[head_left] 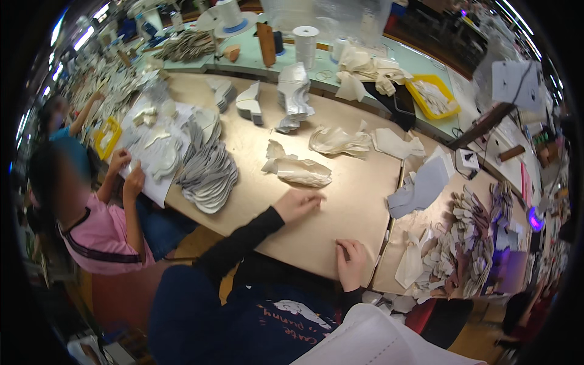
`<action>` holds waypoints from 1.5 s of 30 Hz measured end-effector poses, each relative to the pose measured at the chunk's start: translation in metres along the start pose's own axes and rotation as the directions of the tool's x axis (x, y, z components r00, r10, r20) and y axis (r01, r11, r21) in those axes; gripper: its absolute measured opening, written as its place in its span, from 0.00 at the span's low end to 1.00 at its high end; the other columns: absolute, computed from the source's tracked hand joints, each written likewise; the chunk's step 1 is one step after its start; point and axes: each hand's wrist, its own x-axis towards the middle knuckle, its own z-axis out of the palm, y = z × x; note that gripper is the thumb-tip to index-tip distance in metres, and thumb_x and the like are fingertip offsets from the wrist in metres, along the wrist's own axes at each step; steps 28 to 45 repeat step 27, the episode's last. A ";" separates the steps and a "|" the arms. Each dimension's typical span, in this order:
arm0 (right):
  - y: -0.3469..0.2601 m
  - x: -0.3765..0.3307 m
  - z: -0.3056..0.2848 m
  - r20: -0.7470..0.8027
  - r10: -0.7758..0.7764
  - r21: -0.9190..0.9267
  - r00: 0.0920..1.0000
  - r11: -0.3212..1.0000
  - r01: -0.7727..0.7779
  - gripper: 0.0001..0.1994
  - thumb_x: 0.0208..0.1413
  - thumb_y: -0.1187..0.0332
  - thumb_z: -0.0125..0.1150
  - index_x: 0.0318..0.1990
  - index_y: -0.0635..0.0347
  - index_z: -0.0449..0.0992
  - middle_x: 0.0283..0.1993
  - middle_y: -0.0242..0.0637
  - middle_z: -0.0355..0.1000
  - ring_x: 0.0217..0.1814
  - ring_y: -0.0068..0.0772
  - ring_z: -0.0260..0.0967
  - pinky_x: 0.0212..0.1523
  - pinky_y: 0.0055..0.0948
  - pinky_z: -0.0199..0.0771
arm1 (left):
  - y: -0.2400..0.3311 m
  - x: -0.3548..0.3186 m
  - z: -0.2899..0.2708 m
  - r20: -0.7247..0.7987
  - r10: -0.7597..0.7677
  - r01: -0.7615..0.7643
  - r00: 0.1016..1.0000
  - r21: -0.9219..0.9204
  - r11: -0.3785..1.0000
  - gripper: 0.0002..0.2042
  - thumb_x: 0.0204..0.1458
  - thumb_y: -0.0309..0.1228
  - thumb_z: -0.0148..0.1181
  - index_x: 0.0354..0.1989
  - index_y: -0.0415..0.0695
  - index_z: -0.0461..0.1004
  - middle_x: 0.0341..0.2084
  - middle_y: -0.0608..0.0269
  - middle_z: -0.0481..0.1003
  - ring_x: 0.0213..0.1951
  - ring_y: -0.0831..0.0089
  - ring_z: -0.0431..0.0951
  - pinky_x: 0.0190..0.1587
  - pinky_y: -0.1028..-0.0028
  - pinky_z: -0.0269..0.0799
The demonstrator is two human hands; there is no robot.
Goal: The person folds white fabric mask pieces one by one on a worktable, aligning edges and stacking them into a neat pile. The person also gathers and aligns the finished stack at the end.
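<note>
My left hand (pixel 298 205) is over the tan tabletop (pixel 267 240), in front of a small stack of cream, glossy cut pieces (pixel 304 171). Its fingers are bent together and slightly blurred at the tips; anything between them is too small to make out. At the near edge of the table lies my right hand (pixel 351 263), its fingers extended and apart, holding nothing. Behind the cream stack sits another pile of cream pieces (pixel 340 141). Grey-white flat pieces (pixel 423 185) lie to the right across the table seam.
Fanned grey pieces (pixel 207 170) lie at the left, near a co-worker in a pink shirt (pixel 106 234). Silver stacked pieces (pixel 294 94), white thread cones (pixel 305 45) and a yellow tray (pixel 433 97) stand farther back. Bundled brown and grey pieces (pixel 465 243) cover the right side.
</note>
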 end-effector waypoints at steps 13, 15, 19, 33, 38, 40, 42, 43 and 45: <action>0.017 0.251 -0.033 -0.225 -0.325 -0.153 0.919 0.943 0.296 0.23 0.57 0.69 0.66 0.61 0.58 0.72 0.54 0.42 0.73 0.56 0.44 0.69 0.58 0.39 0.68 | -0.012 -0.015 0.028 -0.056 -0.068 0.066 0.996 -0.041 0.997 0.09 0.63 0.27 0.57 0.47 0.38 0.80 0.34 0.54 0.82 0.35 0.66 0.84 0.41 0.71 0.78; 0.042 0.303 -0.026 -0.250 -0.257 -0.246 0.934 0.949 0.195 0.25 0.57 0.65 0.67 0.63 0.55 0.72 0.59 0.45 0.69 0.61 0.49 0.66 0.63 0.43 0.65 | -0.013 -0.014 0.028 -0.065 -0.101 0.098 0.993 -0.046 0.994 0.09 0.63 0.27 0.58 0.46 0.38 0.80 0.34 0.53 0.82 0.34 0.66 0.84 0.40 0.71 0.79; 0.089 0.380 -0.015 -0.262 0.081 -0.407 0.962 0.894 -0.186 0.28 0.56 0.55 0.68 0.64 0.47 0.71 0.69 0.55 0.59 0.71 0.61 0.54 0.69 0.51 0.59 | -0.014 -0.012 0.028 -0.097 -0.109 0.105 0.989 -0.044 0.993 0.08 0.62 0.27 0.59 0.45 0.38 0.80 0.33 0.53 0.82 0.33 0.67 0.84 0.39 0.71 0.79; 0.123 0.431 -0.005 -0.248 0.287 -0.478 0.925 0.795 -0.374 0.43 0.57 0.38 0.63 0.76 0.39 0.53 0.75 0.58 0.50 0.76 0.64 0.45 0.72 0.61 0.50 | -0.022 -0.011 0.028 -0.121 -0.071 0.067 0.990 -0.041 0.997 0.07 0.61 0.28 0.61 0.43 0.40 0.81 0.31 0.55 0.82 0.29 0.69 0.82 0.35 0.72 0.77; 0.123 0.431 -0.005 -0.248 0.287 -0.478 0.925 0.795 -0.374 0.43 0.57 0.38 0.63 0.76 0.39 0.53 0.75 0.58 0.50 0.76 0.64 0.45 0.72 0.61 0.50 | -0.022 -0.011 0.028 -0.121 -0.071 0.067 0.990 -0.041 0.997 0.07 0.61 0.28 0.61 0.43 0.40 0.81 0.31 0.55 0.82 0.29 0.69 0.82 0.35 0.72 0.77; 0.123 0.431 -0.005 -0.248 0.287 -0.478 0.925 0.795 -0.374 0.43 0.57 0.38 0.63 0.76 0.39 0.53 0.75 0.58 0.50 0.76 0.64 0.45 0.72 0.61 0.50 | -0.022 -0.011 0.028 -0.121 -0.071 0.067 0.990 -0.041 0.997 0.07 0.61 0.28 0.61 0.43 0.40 0.81 0.31 0.55 0.82 0.29 0.69 0.82 0.35 0.72 0.77; 0.123 0.431 -0.005 -0.248 0.287 -0.478 0.925 0.795 -0.374 0.43 0.57 0.38 0.63 0.76 0.39 0.53 0.75 0.58 0.50 0.76 0.64 0.45 0.72 0.61 0.50 | -0.022 -0.011 0.028 -0.121 -0.071 0.067 0.990 -0.041 0.997 0.07 0.61 0.28 0.61 0.43 0.40 0.81 0.31 0.55 0.82 0.29 0.69 0.82 0.35 0.72 0.77; 0.123 0.431 -0.005 -0.248 0.287 -0.478 0.925 0.795 -0.374 0.43 0.57 0.38 0.63 0.76 0.39 0.53 0.75 0.58 0.50 0.76 0.64 0.45 0.72 0.61 0.50 | -0.022 -0.011 0.028 -0.121 -0.071 0.067 0.990 -0.041 0.997 0.07 0.61 0.28 0.61 0.43 0.40 0.81 0.31 0.55 0.82 0.29 0.69 0.82 0.35 0.72 0.77; 0.123 0.431 -0.005 -0.248 0.287 -0.478 0.925 0.795 -0.374 0.43 0.57 0.38 0.63 0.76 0.39 0.53 0.75 0.58 0.50 0.76 0.64 0.45 0.72 0.61 0.50 | -0.022 -0.011 0.028 -0.121 -0.071 0.067 0.990 -0.041 0.997 0.07 0.61 0.28 0.61 0.43 0.40 0.81 0.31 0.55 0.82 0.29 0.69 0.82 0.35 0.72 0.77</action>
